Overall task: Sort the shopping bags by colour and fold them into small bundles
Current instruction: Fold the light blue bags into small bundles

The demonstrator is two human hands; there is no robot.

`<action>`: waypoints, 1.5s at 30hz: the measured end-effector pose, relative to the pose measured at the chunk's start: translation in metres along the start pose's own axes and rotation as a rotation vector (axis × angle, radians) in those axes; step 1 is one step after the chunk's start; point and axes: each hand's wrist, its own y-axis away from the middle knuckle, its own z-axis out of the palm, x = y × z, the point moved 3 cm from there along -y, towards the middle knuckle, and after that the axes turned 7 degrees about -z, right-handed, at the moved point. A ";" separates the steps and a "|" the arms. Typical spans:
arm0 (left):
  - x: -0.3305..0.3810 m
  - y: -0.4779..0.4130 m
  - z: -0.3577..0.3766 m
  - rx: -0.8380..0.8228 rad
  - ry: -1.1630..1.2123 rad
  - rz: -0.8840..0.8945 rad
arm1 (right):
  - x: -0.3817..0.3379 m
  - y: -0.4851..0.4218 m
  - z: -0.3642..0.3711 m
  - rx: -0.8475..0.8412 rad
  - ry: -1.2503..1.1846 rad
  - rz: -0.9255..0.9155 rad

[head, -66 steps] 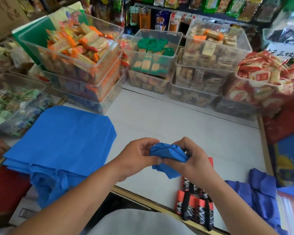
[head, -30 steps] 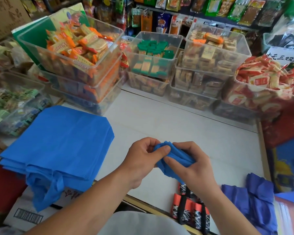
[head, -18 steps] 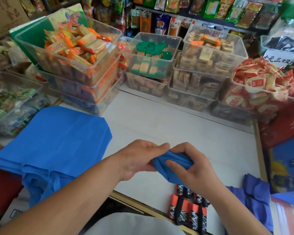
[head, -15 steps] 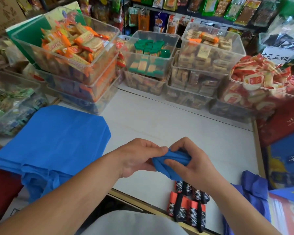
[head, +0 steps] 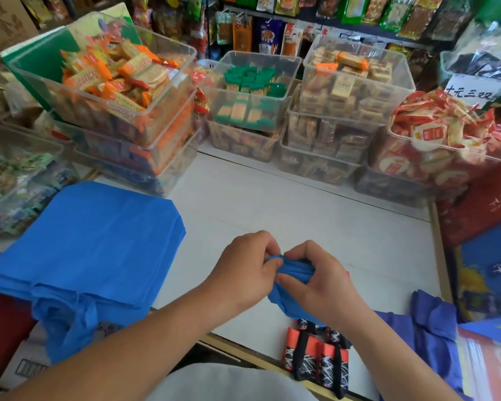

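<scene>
The task is in its folding stage, with one bag in work. The left hand [head: 243, 273] and right hand [head: 315, 287] meet at lower centre of the frame, just above the white surface [head: 315, 209]. The fingers of both hands are curled and pinch a bright blue shopping bag [head: 295, 272], which is already compressed into a small wad; a loose tail of fabric hangs below the right hand. This bundle appears nearly complete but not yet secured or set down. A stack of flat blue bags [head: 93, 235] lies at left of the frame, handles drooping over the near edge; these appear sorted by colour but unfolded, and form most of the remaining work. Red-and-black bundles [head: 294, 347] lie at the near edge, below the right hand, and are judged finished. Darker blue bags [head: 428, 316] lie crumpled at lower right, not yet folded.
</scene>
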 end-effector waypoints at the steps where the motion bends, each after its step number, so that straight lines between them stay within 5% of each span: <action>1: -0.001 0.000 0.001 0.017 0.025 0.010 | 0.002 -0.001 -0.001 0.017 0.001 -0.005; 6: -0.007 -0.003 0.008 -0.109 0.214 -0.115 | 0.012 0.000 -0.003 0.002 -0.003 -0.053; 14: -0.016 -0.007 0.008 -0.028 0.324 -0.187 | 0.013 0.003 0.000 0.008 -0.078 -0.056; 20: -0.010 -0.012 0.013 -0.013 0.221 -0.135 | 0.019 -0.004 0.015 -0.032 0.033 -0.205; 26: -0.007 -0.022 0.002 0.057 0.244 -0.081 | 0.025 -0.001 0.008 0.210 -0.158 -0.038; 29: -0.010 -0.026 -0.005 0.064 0.261 -0.075 | 0.026 -0.005 0.010 0.180 -0.073 0.016; 35: -0.010 -0.029 -0.010 0.045 -0.077 0.122 | 0.021 -0.013 0.018 0.117 -0.064 0.025; 40: -0.037 -0.028 -0.027 -0.396 0.364 -0.017 | 0.019 -0.017 0.025 0.151 -0.433 0.204; 45: -0.064 -0.021 -0.033 -0.272 0.470 -0.079 | 0.006 -0.026 0.050 0.279 -0.597 0.328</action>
